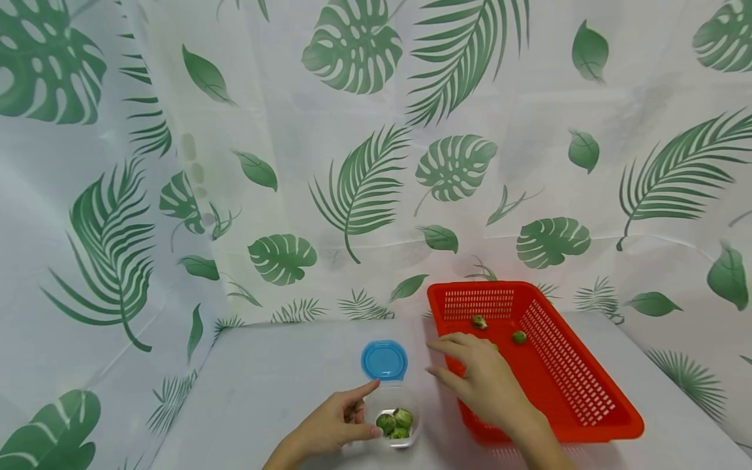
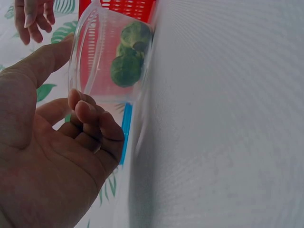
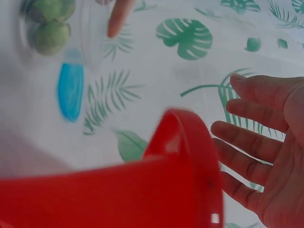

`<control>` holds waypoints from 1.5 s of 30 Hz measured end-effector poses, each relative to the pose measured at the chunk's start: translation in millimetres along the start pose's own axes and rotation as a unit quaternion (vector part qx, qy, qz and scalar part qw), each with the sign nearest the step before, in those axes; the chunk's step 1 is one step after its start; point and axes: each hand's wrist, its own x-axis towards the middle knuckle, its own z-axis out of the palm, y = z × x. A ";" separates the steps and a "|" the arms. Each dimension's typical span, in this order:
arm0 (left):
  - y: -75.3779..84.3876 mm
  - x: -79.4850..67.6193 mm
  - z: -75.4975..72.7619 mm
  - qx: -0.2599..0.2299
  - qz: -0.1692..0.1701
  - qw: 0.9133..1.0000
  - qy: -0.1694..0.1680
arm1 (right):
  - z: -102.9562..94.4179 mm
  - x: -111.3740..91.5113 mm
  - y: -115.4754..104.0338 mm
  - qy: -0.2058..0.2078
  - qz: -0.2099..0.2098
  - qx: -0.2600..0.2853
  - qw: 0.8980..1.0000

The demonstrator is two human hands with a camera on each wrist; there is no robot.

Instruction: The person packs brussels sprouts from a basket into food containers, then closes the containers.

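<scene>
The left hand (image 1: 337, 421) is parted between thumb and forefinger at the rim of a clear container (image 1: 402, 443), gripping nothing. The right hand (image 1: 482, 378), fingers spread and empty, hovers over the left edge of a red basket (image 1: 566, 349). Three Brussels sprouts (image 1: 402, 418) sit in the container; a blue lid (image 1: 384, 360) lies just behind it on the worktop (image 1: 264, 372).

Entry to the tub (image 1: 401, 444) from above is unobstructed. The left hand (image 1: 337, 421) obstructs its left side; contact with the rim cannot be confirmed. The lid (image 1: 384, 360) lies just beyond. A narrow lane separates tub and basket (image 1: 566, 359), whose raised wall bars low passage; the right hand (image 1: 484, 382) overhangs both lane and wall.
</scene>
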 end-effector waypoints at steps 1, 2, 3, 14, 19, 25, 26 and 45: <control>0.4 -0.2 -0.3 0.001 0.001 1.000 0.000 | -2.0 0.4 0.9 0.005 -0.003 0.002 1.000; 0.6 -0.4 -0.5 0.003 0.001 1.000 0.001 | -4.1 0.9 1.8 0.008 -0.004 0.003 1.000; 0.8 -0.5 -0.7 0.004 0.001 1.000 0.003 | -6.3 1.4 2.5 0.011 -0.005 0.003 1.000; 3.0 -0.7 -1.3 0.007 0.000 1.000 0.007 | -29.2 11.8 6.1 0.037 -0.036 -0.006 0.999; 3.6 -0.7 -1.1 0.008 -0.002 1.000 0.009 | -38.1 17.5 6.9 0.044 -0.055 -0.025 0.997; 2.4 -0.1 -0.6 0.001 -0.001 1.000 0.007 | -46.7 22.8 7.7 0.029 -0.064 -0.053 0.996; 2.1 0.0 -0.5 0.000 -0.001 1.000 0.007 | -47.5 23.6 7.8 0.026 -0.065 -0.057 0.996; 0.5 -0.7 -0.1 -0.004 0.004 1.000 0.006 | -52.5 51.0 25.8 -0.016 -0.064 -0.102 0.993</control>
